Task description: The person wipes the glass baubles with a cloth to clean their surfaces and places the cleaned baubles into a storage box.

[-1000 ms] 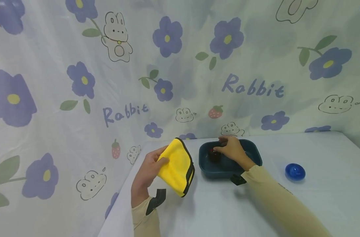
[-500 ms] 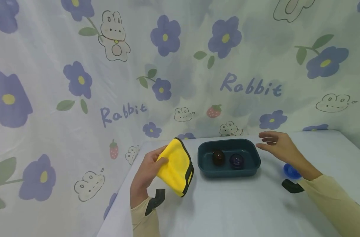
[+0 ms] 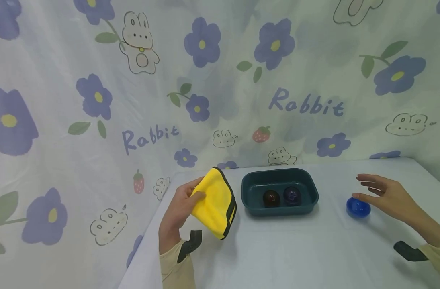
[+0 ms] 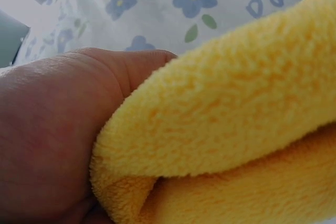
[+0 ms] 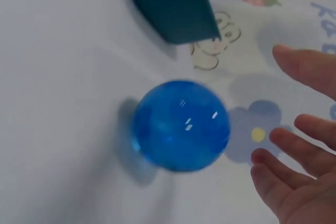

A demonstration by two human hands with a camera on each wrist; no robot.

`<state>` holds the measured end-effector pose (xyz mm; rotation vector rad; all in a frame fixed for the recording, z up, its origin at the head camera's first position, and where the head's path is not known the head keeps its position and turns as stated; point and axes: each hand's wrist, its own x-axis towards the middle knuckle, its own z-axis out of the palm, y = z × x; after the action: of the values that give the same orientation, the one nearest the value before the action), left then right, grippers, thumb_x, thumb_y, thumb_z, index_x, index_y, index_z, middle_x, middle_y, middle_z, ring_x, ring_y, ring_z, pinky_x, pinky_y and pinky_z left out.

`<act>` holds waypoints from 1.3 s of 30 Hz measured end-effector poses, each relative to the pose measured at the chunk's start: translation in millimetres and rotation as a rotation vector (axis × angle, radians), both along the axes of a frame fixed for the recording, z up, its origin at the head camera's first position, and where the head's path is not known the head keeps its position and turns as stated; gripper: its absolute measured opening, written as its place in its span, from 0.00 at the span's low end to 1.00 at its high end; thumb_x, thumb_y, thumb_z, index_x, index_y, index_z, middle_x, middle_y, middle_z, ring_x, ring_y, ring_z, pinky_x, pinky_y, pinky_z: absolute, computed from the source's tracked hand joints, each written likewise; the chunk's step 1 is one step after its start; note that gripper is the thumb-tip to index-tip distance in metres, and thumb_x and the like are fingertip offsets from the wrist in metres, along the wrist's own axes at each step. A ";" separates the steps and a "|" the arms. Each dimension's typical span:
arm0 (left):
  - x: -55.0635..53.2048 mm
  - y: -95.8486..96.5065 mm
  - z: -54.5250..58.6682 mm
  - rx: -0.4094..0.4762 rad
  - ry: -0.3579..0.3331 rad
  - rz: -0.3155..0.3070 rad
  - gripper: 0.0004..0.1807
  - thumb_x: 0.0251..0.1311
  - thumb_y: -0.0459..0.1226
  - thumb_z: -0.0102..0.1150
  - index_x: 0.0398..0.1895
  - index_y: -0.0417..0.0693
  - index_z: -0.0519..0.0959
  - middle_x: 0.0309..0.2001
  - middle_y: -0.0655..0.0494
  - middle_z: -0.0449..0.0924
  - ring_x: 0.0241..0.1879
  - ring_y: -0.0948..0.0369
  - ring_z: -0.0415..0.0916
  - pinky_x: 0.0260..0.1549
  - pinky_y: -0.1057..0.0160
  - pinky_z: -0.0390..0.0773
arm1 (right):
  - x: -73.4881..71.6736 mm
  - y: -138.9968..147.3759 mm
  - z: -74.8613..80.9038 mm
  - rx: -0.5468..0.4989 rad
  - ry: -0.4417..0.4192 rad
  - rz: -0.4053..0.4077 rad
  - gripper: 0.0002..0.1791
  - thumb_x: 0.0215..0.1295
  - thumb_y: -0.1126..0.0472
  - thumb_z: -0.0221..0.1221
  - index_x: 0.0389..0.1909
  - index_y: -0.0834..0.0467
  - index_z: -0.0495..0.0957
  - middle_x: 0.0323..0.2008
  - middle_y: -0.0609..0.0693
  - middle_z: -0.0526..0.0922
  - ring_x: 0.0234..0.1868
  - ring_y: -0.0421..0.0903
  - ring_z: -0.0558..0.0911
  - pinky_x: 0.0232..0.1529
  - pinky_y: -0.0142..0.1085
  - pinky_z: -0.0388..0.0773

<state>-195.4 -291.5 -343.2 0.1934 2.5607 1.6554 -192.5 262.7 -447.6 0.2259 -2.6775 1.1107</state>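
Note:
My left hand (image 3: 179, 208) pinches a folded yellow cloth (image 3: 215, 202) with black edging, held up over the table. In the left wrist view the fluffy cloth (image 4: 220, 108) fills much of the frame, the thumb along its fold. A clear blue ball (image 3: 358, 207) lies on the table at the right. My right hand (image 3: 389, 198) hovers beside and above it, fingers spread and holding nothing. From the right wrist the ball (image 5: 181, 126) shows apart from the fingertips. Inside a dark teal tub (image 3: 254, 208) rest a reddish-brown ball (image 3: 271, 198) and a dark purple ball (image 3: 292, 196).
The table (image 3: 277, 253) has a white cover. Behind and to the left hangs a curtain (image 3: 230, 96) printed with flowers and rabbits. The tub stands near the table's back edge, between the cloth and the blue ball.
My right hand has left the tub and moved right to the blue ball. The brown and purple balls have rolled a little in the tub. The left hand keeps its hold on the cloth.

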 end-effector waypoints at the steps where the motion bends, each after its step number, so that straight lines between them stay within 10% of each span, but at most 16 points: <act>1: -0.2 0.1 0.1 -0.003 0.003 0.001 0.29 0.70 0.37 0.54 0.75 0.50 0.70 0.44 0.42 0.84 0.34 0.53 0.84 0.42 0.59 0.85 | 1.2 3.9 -3.7 -0.008 0.004 0.004 0.39 0.60 0.52 0.73 0.68 0.66 0.71 0.62 0.58 0.81 0.49 0.16 0.75 0.43 0.06 0.66; 4: -0.3 1.0 0.7 -0.011 0.006 0.007 0.29 0.70 0.37 0.54 0.75 0.51 0.70 0.45 0.42 0.84 0.34 0.53 0.84 0.42 0.59 0.85 | 5.0 13.4 -14.6 -0.046 0.012 0.036 0.41 0.58 0.54 0.74 0.69 0.68 0.70 0.58 0.27 0.77 0.49 0.03 0.63 0.45 0.06 0.66; 7: 0.3 1.7 0.9 -0.013 0.004 0.010 0.29 0.71 0.37 0.53 0.75 0.51 0.70 0.45 0.42 0.84 0.34 0.53 0.84 0.42 0.58 0.85 | 9.7 16.3 -23.6 -0.052 -0.022 0.058 0.45 0.57 0.56 0.75 0.70 0.72 0.67 0.63 0.35 0.80 0.50 0.01 0.61 0.45 0.06 0.66; 11: 0.2 2.6 0.4 -0.011 0.002 0.003 0.29 0.71 0.37 0.54 0.75 0.50 0.70 0.45 0.42 0.84 0.34 0.53 0.84 0.42 0.59 0.85 | 15.4 15.1 -32.0 -0.036 -0.066 0.078 0.47 0.55 0.59 0.76 0.70 0.77 0.65 0.64 0.81 0.70 0.49 0.01 0.57 0.44 0.06 0.66; 35: -0.8 11.0 2.0 0.003 0.000 -0.021 0.29 0.70 0.36 0.52 0.75 0.51 0.70 0.43 0.42 0.85 0.32 0.52 0.84 0.39 0.59 0.85 | 12.5 14.1 -41.5 0.029 -0.086 0.059 0.37 0.51 0.57 0.78 0.59 0.73 0.79 0.54 0.78 0.81 0.37 0.16 0.78 0.34 0.15 0.75; 39: -0.4 12.5 2.4 0.007 -0.002 -0.022 0.29 0.69 0.36 0.53 0.74 0.52 0.71 0.42 0.43 0.85 0.32 0.52 0.84 0.39 0.59 0.85 | 12.2 11.2 -39.7 0.048 -0.096 0.046 0.38 0.50 0.55 0.78 0.58 0.73 0.80 0.53 0.77 0.81 0.39 0.38 0.91 0.34 0.18 0.79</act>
<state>-195.7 -279.0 -340.7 0.2191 2.5420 1.6570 -180.3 273.9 -487.3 0.2491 -2.7994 1.0981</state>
